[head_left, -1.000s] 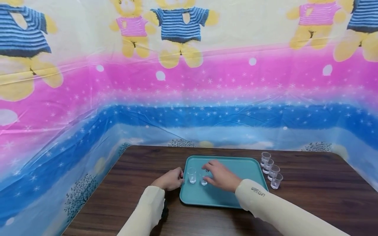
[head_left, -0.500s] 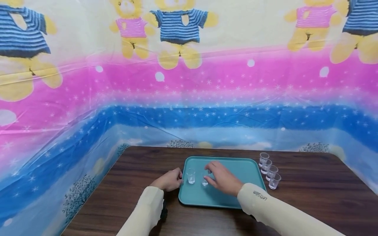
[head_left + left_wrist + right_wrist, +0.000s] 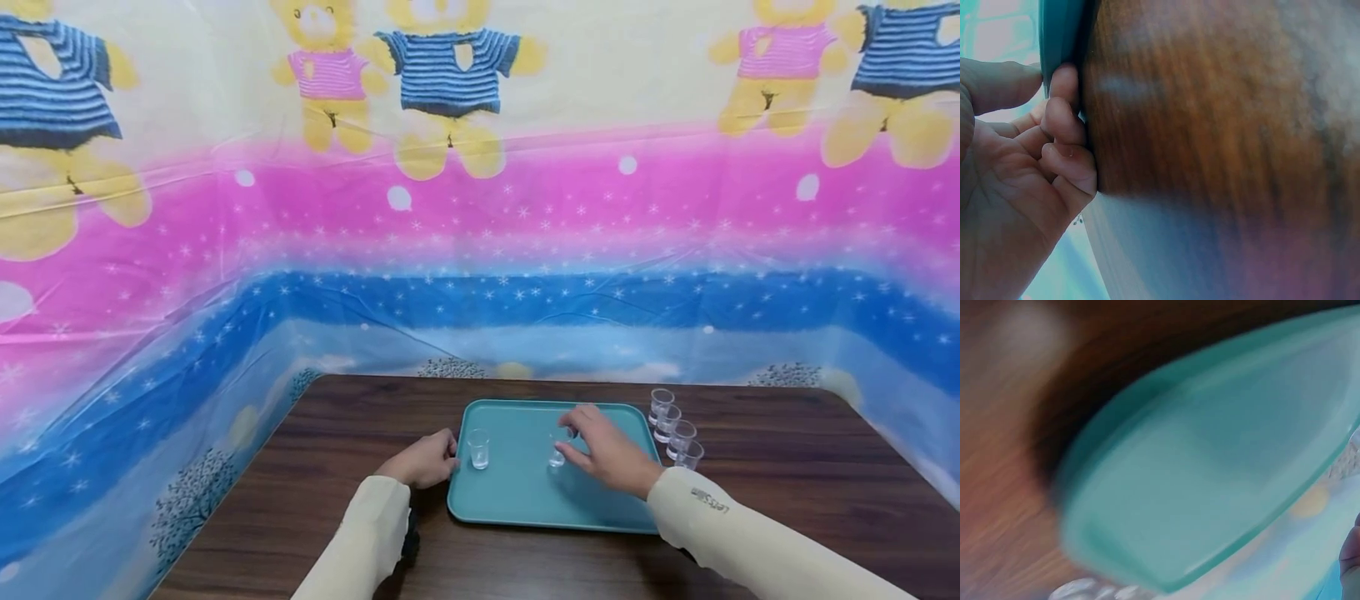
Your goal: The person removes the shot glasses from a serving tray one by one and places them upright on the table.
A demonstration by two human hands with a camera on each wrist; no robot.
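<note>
My left hand (image 3: 423,461) grips the left edge of a teal tray (image 3: 517,504). In the left wrist view, the thumb lies on the tray rim (image 3: 1060,34) and the fingers curl against its side. Toward the middle of the tray, my right hand (image 3: 611,454) holds a small clear shot glass (image 3: 557,456) between thumb and fingers, upright and close over the surface. Another shot glass (image 3: 479,454) stands by itself near the tray's left side. The right wrist view catches only part of the right hand (image 3: 1350,562) at its edge; the held glass is hidden there.
Several more shot glasses (image 3: 667,425) stand in a slanting row on the brown wooden table (image 3: 330,475), just past the tray's right edge. The nearest is partly covered by the right sleeve (image 3: 720,517). A printed cloth (image 3: 480,308) hangs behind the table.
My right hand has moved right across the tray, carrying the shot glass away from the other one on the left. The left hand stays at the tray's edge; the whole view has shifted slightly.
</note>
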